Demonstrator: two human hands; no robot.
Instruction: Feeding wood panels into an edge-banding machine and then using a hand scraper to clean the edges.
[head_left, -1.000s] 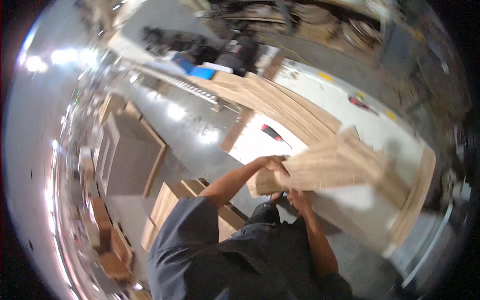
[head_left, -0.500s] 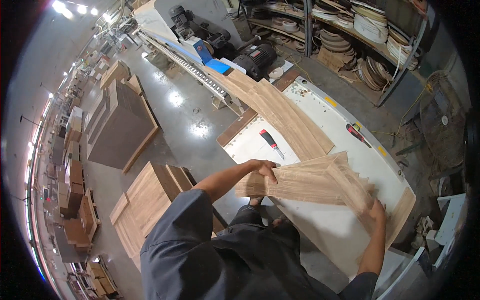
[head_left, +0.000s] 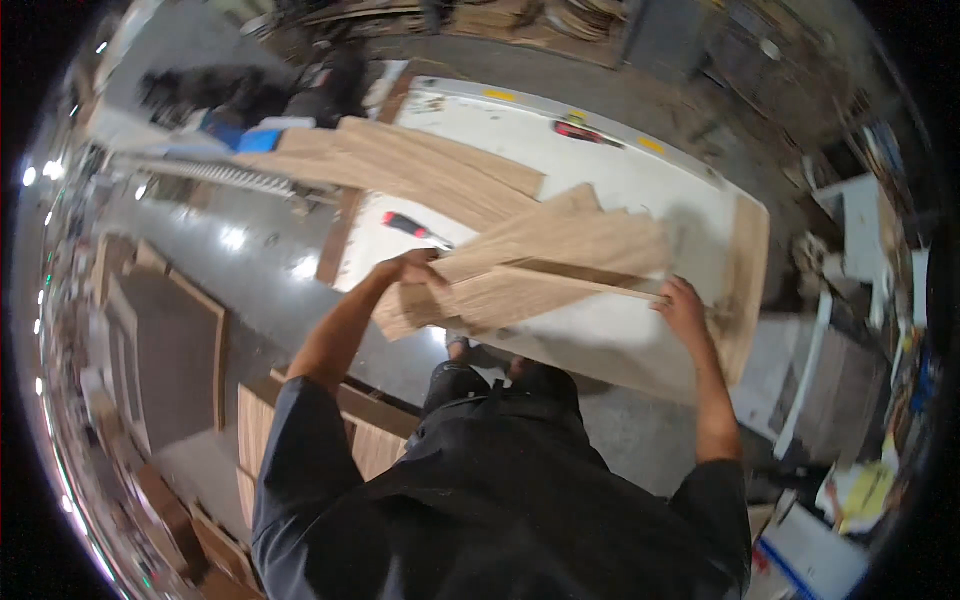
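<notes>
White worktable point(head_left: 600, 175), red tool point(head_left: 406, 224) beside wooden boards point(head_left: 540, 238), right grip point(head_left: 682, 303) pinching one board point(head_left: 580, 283), left grip point(head_left: 414, 269) closure unclear

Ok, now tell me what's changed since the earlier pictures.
The right hand has moved rightward from beside the left hand and now grips the end of a wood-grain board, tipped up on edge. The left hand stays at the left end of the wood-grain board stack. The nearer red-and-black-handled tool still lies on the white-topped table.
</notes>
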